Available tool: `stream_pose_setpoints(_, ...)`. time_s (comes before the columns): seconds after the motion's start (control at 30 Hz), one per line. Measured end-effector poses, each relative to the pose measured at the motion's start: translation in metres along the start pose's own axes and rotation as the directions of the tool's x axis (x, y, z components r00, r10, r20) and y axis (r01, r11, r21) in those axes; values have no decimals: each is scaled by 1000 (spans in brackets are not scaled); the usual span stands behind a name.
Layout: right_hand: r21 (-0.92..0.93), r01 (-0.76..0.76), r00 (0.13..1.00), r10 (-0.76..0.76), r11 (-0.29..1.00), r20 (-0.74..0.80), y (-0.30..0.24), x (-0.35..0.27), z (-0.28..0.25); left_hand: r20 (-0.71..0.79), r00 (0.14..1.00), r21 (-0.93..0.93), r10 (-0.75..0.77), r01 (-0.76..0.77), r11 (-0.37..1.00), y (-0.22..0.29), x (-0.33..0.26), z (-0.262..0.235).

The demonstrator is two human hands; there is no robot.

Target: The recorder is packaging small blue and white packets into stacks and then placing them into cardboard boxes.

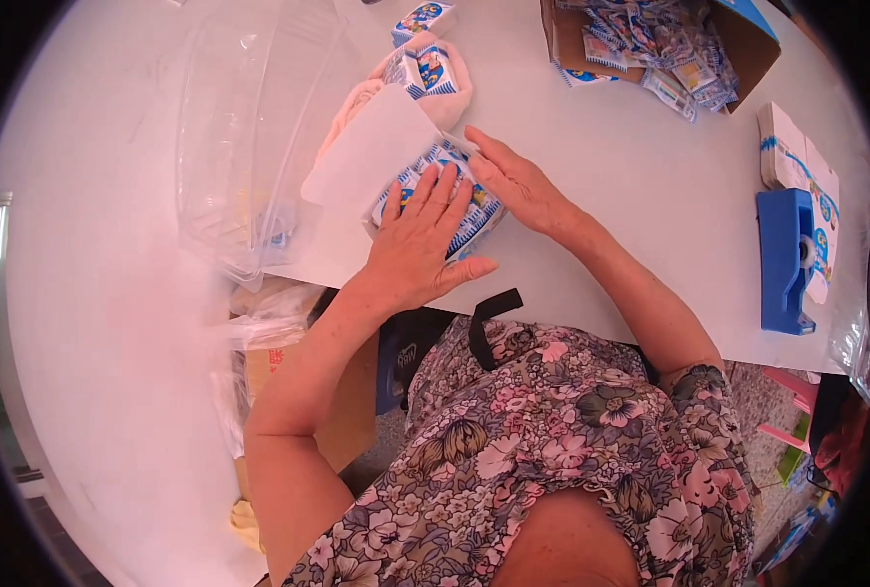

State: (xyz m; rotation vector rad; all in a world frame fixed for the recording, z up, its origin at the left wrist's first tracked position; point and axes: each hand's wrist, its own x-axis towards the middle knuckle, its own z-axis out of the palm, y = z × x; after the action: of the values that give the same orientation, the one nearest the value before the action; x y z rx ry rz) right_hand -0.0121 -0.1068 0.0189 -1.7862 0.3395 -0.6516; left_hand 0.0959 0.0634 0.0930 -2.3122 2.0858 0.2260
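A small white box with a raised white flap [376, 142] lies on the table in front of me, filled with blue-and-white wrapped packets [476, 223]. My left hand [411, 235] rests palm down on those packets, its fingers spread and thumb stretched to the right. At the box's far right corner is my right hand [528, 191], with fingers extended against the edge and nothing visibly gripped. Just beyond the flap, more packets [433, 70] sit on a bunched pale pink cloth [459, 103]. Another packet [422, 22] lies farther back.
Clear plastic trays [249, 127] stand at the left. An open cardboard box [748, 61] at the far right holds many small packets. By the right edge are a blue tape dispenser [779, 264] and a stack of flat printed cartons [792, 147]. Below the table edge is a carton [342, 421].
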Motion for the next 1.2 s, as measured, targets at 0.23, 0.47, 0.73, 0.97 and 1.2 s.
stream_pose_setpoints(0.23, -684, 310, 934, -78, 661, 348, -37, -2, -5, -15, 999, 25, 35, -34, 999, -1, 2, 7)
stream_pose_setpoints(0.47, -596, 274, 945, -97, 755, 313, -31, -7, 0, -455, 880, -324, 139, -309, 894, -15, 12, 21)
stream_pose_setpoints(0.73, -90, 63, 988, -50, 994, 147, -20, -5, 4, -343, 911, -266, 229, -329, 906, -12, 20, 26)
stream_pose_setpoints(0.97, 466, -343, 936, 254, 816, 243, -17, 82, -40, -132, 926, -98, 355, -368, 924, -6, 20, 11)
stream_pose_setpoints(1.2, 130, -312, 554, 69, 941, 830, -60, 109, -13, -25, 835, -196, 550, -544, 816, -16, 14, 1)
